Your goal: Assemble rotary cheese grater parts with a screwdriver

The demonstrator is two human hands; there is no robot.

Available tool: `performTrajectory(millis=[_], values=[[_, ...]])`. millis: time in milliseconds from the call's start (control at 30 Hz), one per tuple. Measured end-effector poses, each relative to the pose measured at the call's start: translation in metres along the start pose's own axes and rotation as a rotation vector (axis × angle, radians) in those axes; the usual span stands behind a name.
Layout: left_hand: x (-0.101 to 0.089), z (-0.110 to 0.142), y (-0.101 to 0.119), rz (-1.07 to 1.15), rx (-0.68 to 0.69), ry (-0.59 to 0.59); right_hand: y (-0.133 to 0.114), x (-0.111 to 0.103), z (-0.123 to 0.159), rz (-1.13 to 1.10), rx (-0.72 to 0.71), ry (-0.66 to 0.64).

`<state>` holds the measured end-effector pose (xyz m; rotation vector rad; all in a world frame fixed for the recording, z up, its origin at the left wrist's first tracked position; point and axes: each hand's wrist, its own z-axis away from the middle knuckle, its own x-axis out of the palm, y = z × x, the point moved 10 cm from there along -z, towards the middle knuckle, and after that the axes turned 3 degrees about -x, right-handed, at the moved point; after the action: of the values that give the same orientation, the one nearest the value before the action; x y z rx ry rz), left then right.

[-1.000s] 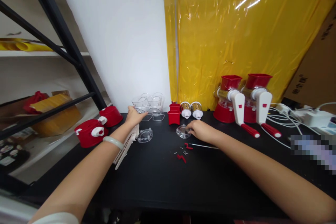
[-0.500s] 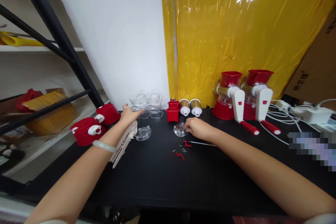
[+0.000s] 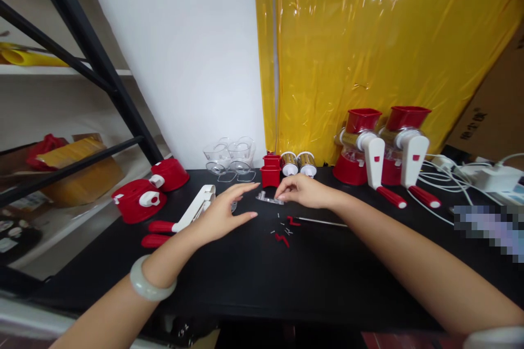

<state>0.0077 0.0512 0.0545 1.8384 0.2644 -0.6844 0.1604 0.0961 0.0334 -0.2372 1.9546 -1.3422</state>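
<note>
My right hand pinches one end of a clear plastic piece, now seen nearly edge-on above the black tabletop. To its left, my left hand is open and holds nothing, thumb and fingers apart and pointing at that piece. Partly hidden behind my left hand are another clear piece and white crank handles with red grips. Just below my right hand lie several small screws, a red bent part, a second red part and a thin metal rod.
Clear plastic housings, red hoppers and two metal grating drums line the back. Two red bases stand at left. At right are two assembled rotary graters, white cables and a pixelated patch.
My left hand has come away from the clear housings, down and right toward my right hand. My right hand has lifted the clear piece, tilted it and shifted it slightly left.
</note>
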Motion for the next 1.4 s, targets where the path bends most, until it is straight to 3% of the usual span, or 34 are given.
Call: performTrajectory(millis=[100, 200, 300, 433, 567, 733, 900, 1000, 1067, 1233, 1333, 1400], values=[[0.003, 0.001, -0.011, 0.144, -0.098, 0.069, -0.002, 0.012, -0.011, -0.302, -0.017, -0.017], [-0.002, -0.001, -0.026, 0.210, -0.179, 0.149, 0.002, 0.019, -0.023, -0.430, 0.008, 0.032], [-0.009, 0.001, -0.045, 0.294, -0.286, 0.183, 0.001, 0.016, -0.028, -0.263, 0.011, 0.166], [-0.021, 0.008, -0.071, 0.427, -0.440, 0.251, -0.033, 0.017, -0.022, 0.150, -0.201, 0.321], [-0.027, 0.014, -0.081, 0.673, -0.463, 0.363, -0.051, 0.044, -0.025, 0.288, -0.269, 0.261], [-0.016, 0.018, -0.088, 0.783, -0.503, 0.337, -0.058, 0.070, -0.054, 0.362, -0.330, 0.224], [-0.019, 0.026, -0.096, 0.829, -0.554, 0.310, -0.059, 0.080, -0.085, 0.392, -0.371, 0.212], [-0.036, 0.033, -0.094, 0.732, -0.609, 0.302, -0.057, 0.079, -0.095, 0.390, -0.358, 0.165], [-0.061, 0.038, -0.092, 0.607, -0.602, 0.388, -0.048, 0.075, -0.102, 0.333, -0.293, 0.128], [-0.118, 0.034, -0.089, 0.260, -0.432, 0.595, -0.023, 0.076, -0.118, 0.140, -0.134, 0.025], [-0.128, 0.025, -0.077, -0.114, -0.267, 0.624, -0.021, 0.079, -0.121, 0.154, -0.142, 0.035], [-0.119, 0.019, -0.067, -0.375, -0.166, 0.558, -0.020, 0.083, -0.121, 0.217, -0.154, 0.040]])
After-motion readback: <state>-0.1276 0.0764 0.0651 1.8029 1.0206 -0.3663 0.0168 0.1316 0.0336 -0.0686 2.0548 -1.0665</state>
